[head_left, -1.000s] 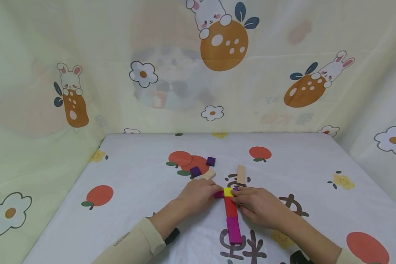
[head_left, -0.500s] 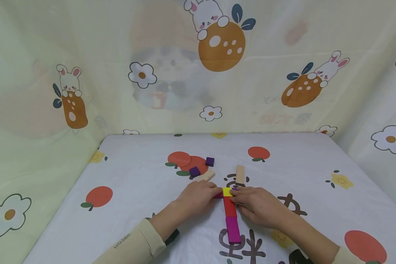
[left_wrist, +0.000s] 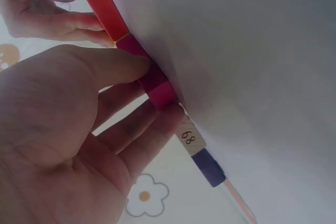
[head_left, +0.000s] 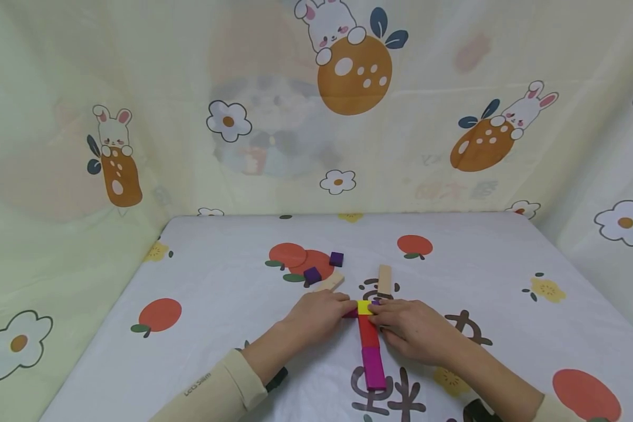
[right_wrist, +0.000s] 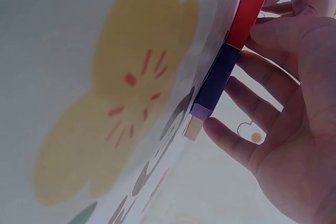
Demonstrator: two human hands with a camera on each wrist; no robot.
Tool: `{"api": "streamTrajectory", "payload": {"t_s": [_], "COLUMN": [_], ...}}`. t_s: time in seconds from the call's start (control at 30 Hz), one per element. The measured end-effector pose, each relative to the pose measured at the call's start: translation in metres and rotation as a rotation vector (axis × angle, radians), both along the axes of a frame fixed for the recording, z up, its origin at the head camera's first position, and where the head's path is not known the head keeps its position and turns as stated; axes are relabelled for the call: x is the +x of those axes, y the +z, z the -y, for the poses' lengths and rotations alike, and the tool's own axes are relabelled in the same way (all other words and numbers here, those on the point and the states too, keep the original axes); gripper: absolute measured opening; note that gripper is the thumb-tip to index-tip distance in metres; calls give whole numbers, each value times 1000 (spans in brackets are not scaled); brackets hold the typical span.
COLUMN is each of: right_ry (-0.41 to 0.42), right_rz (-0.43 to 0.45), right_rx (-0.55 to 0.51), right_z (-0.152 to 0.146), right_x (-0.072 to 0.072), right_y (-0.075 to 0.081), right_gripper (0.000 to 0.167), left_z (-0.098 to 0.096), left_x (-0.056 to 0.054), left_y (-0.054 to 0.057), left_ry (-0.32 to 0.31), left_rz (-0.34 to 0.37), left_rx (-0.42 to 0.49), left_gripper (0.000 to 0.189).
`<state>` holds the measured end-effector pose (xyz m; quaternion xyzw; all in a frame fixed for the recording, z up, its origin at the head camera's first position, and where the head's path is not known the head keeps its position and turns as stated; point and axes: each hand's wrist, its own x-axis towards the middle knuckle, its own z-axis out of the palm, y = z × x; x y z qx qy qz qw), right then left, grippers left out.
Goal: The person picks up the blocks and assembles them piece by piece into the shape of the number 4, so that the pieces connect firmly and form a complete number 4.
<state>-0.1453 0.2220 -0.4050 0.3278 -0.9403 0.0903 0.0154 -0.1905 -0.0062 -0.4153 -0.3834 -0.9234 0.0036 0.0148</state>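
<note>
I have the yellow block (head_left: 365, 308) mid-table, and here's the left hand (head_left: 313, 316) on its left, thumb and fingers bent in, pinching the dark pink block (left_wrist: 163, 95). On the yellow block's right, the right hand (head_left: 414, 328), fingers partly spread, touches the purple block (right_wrist: 218, 80); whether it grips, I can't tell. Red block (head_left: 369, 332), then magenta block (head_left: 373, 369), run from the yellow block towards the person. Beyond it, I see wooden blocks (head_left: 384, 280) and dark cubes (head_left: 336, 259).
</note>
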Motion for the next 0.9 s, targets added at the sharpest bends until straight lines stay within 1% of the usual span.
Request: {"api": "streamTrajectory", "payload": {"t_s": [0.23, 0.47, 0.57, 0.77, 0.9], "right_ry": [-2, -1, -5, -12, -4], "right_rz": [-8, -7, -4, -2, -4], "right_rx": [-3, 0, 2, -2, -10], "right_z": [-1, 0, 0, 1, 1], "right_x": [0, 0, 0, 0, 1], "right_y": [-3, -4, -4, -4, -4], "right_gripper": [34, 35, 35, 34, 34], "left_z": [-1, 0, 0, 1, 1], "left_x": [1, 1, 2, 3, 6], "left_y": [1, 0, 0, -1, 0], "left_ry": [14, 19, 13, -26, -23], "left_rz": [2, -28, -54, -145, -127], "left_rx": [6, 4, 10, -20, -32], "left_gripper": [37, 36, 34, 31, 35]}}
